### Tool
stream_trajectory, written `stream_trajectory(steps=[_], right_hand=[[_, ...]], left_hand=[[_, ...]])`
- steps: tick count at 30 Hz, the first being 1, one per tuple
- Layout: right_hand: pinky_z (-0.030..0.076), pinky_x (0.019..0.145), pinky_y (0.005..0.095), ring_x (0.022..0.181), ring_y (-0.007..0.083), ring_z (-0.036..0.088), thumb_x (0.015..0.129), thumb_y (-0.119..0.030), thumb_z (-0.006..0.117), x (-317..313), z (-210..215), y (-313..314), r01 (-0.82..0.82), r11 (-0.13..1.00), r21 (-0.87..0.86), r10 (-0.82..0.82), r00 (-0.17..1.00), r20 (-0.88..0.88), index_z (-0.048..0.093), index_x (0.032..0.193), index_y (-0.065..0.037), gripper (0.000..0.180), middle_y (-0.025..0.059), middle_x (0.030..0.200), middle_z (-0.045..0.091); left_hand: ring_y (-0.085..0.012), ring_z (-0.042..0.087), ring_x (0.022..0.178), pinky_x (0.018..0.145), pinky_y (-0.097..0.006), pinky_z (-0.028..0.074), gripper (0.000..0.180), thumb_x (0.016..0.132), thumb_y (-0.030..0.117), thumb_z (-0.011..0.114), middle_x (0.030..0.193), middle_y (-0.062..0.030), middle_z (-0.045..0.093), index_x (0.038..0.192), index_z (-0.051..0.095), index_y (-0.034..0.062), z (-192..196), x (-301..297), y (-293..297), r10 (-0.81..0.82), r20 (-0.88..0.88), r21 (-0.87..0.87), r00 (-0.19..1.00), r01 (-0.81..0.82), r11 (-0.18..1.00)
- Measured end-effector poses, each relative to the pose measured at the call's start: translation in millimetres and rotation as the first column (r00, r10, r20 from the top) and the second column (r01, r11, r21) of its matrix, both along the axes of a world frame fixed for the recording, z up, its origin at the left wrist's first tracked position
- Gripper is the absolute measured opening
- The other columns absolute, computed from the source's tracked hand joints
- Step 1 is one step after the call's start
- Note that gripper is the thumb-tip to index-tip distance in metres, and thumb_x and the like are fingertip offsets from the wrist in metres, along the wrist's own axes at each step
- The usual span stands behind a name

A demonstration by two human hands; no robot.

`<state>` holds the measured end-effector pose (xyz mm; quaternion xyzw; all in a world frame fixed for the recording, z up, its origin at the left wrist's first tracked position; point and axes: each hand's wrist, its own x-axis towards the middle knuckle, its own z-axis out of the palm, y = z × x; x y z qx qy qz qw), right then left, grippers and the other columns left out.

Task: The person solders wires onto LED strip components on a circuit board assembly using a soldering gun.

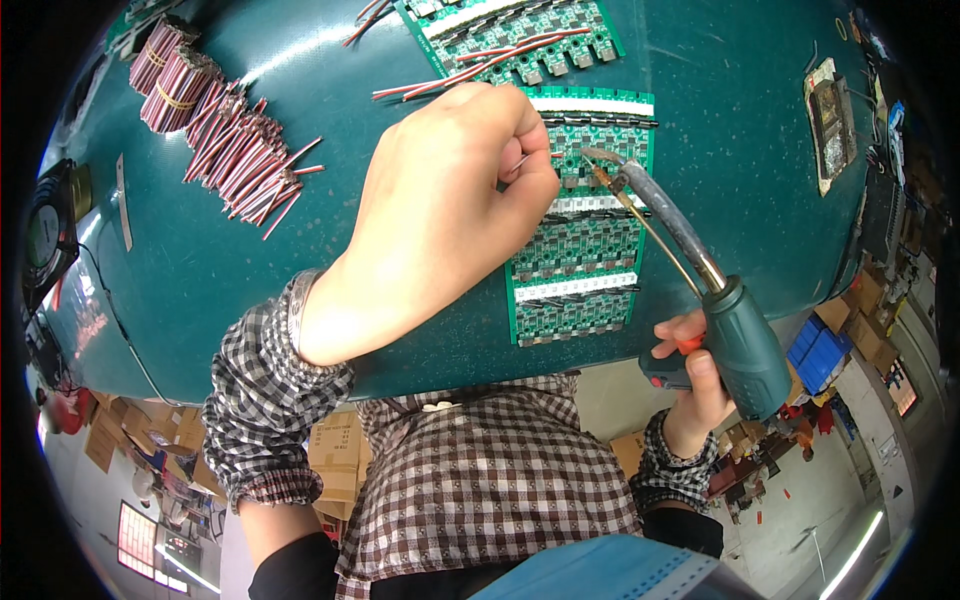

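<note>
A green circuit board panel (575, 262), with rows of small components and white strips, lies on the green table. Over its upper left edge my left hand (440, 190) is closed in a pinch on a thin red wire (556, 155), mostly hidden by the fingers. My right hand (700, 395) grips a dark green soldering gun (748, 345) by its handle. The gun's bent tip, with a thin brass-coloured feed tube alongside, points at the board just right of my left fingertips. Whether the tip touches the board I cannot tell.
Another board panel (540, 45) lies beyond, with loose red, white and black wires (485, 65) across it. Bundles of cut wires (240, 150) lie at the far left. A worn metal-and-wood holder (832, 125) sits at the right, and a black fan (48, 235) stands at the left edge.
</note>
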<state>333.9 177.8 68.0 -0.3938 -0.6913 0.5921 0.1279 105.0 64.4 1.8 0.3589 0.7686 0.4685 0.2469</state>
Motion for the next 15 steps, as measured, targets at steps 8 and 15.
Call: stream_trajectory(steps=[8,15], right_hand=[[0.055,0.054,0.0318,0.075,0.0273,0.065,0.083,-0.023,0.061,2.7,-1.6,0.2,0.015,1.0,-0.023,-0.015,1.0,-0.021,0.052,0.111,0.011,0.045,0.0163,0.087,0.06],[0.058,0.057,0.034,0.082,0.0312,0.067,0.084,-0.026,0.061,3.9,-2.3,0.4,0.006,0.999,-0.039,-0.006,1.0,-0.002,0.05,0.117,0.011,0.051,0.0175,0.092,0.062]], left_hand=[[-0.0067,0.042,0.056,0.05,-0.021,0.036,0.009,0.072,-0.003,0.063,0.067,0.0006,0.048,0.077,0.058,0.0019,2.0,-0.7,-0.3,0.005,-0.024,-0.011,1.0,-0.005,1.0],[-0.0064,0.043,0.057,0.051,-0.021,0.036,0.009,0.072,-0.002,0.064,0.068,0.0005,0.049,0.078,0.059,0.0027,4.7,1.3,-0.3,0.009,-0.06,-0.053,0.998,-0.013,0.999]])
